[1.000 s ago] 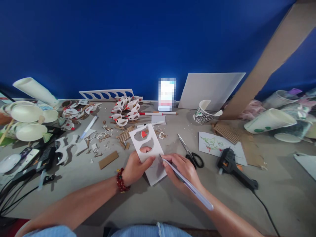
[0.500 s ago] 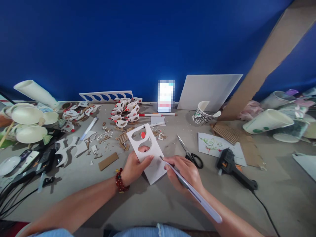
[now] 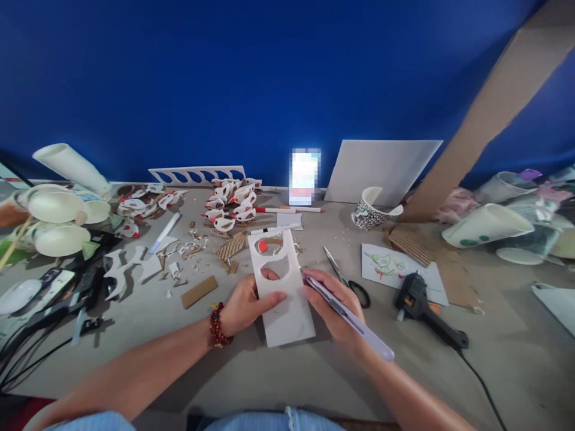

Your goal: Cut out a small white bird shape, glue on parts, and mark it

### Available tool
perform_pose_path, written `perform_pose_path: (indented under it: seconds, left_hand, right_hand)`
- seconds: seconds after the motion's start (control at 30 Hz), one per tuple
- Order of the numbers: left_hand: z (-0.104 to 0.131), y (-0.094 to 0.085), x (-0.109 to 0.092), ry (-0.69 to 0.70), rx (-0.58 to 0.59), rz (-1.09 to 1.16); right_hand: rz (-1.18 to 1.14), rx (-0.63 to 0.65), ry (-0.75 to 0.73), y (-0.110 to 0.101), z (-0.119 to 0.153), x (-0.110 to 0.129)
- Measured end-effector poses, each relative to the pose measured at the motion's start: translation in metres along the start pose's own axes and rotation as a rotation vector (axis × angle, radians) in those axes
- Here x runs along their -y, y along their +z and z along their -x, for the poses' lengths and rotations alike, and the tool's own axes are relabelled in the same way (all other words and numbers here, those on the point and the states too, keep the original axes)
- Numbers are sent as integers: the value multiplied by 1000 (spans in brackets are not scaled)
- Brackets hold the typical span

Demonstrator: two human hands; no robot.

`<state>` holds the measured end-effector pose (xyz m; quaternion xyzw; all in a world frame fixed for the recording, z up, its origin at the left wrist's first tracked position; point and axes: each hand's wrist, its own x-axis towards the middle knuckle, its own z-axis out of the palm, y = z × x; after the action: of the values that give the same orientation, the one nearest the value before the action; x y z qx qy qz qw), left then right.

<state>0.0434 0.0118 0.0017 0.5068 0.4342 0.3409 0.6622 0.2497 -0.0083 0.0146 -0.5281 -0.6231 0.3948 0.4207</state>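
Observation:
My left hand point(image 3: 251, 302) pinches a white board point(image 3: 287, 311) at its left edge, thumb on the face and fingers behind. Two bird-shaped holes are cut through the board's upper part. Through the top hole shows something red point(image 3: 263, 246). In my right hand point(image 3: 335, 299) is a pale purple utility knife point(image 3: 354, 323), held like a pen, its tip end close to the board's right edge. Whether the blade touches the board I cannot make out. Scissors point(image 3: 359, 293) with black handles lie right behind my right hand.
White birds with red beaks point(image 3: 223, 224) are clustered at the back, near a phone point(image 3: 304, 179). A black glue gun point(image 3: 417, 302) with a cord lies right, beside a cut cup point(image 3: 372, 209). Cardboard scraps point(image 3: 200, 291) litter the left. White cups point(image 3: 487, 226) stand far right.
The board has turned more upright in my left hand and shifted slightly right. The knife's tip has moved from the board's face to its right edge.

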Motion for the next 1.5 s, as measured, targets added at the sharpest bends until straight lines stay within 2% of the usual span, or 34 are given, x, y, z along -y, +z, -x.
perform_pose_path:
  seconds: [0.13,0.27,0.43,0.53,0.63,0.7,0.77,0.83,0.9,0.97,1.03,1.23,1.5]
  left_hand:
    - [-1,-1,-3,33,25,-35]
    - [-2,0,-4,112,93,26]
    - [-2,-1,0,51,11,38]
    - [-1,-4,3,50,-26,20]
    - [-1,-7,4,51,-48,18]
    - [-1,-8,4,48,-30,2]
    - [-3,-8,1,53,6,-37]
    - [-4,-7,-3,65,40,-75]
    - [-4,-7,-8,82,63,-106]
    - [-4,-6,-11,97,87,-136]
    - [-4,-5,-13,117,108,-174]
    - [-5,-7,-13,148,156,-326]
    - [-11,-15,-19,51,310,-257]
  right_hand:
    - [-132,-27,128,2,2,-3]
    - [-239,-167,185,2,1,-8]
    - [-342,-152,218,3,0,-8]
    - [-406,-243,208,-2,-6,-5]
    - [-513,-456,104,-13,-15,-3]
    - [-523,-600,-71,-19,-18,-3]
    - [-404,-637,-221,-22,-14,-1]
    - [-213,-530,-268,-20,-5,4]
    - [-30,-333,-293,-16,4,12]
    - [52,-167,-394,-13,7,20]
    - [89,-63,-486,-12,3,26]
    - [193,88,-534,-16,-9,24]
    - [244,177,-473,-23,-9,21]
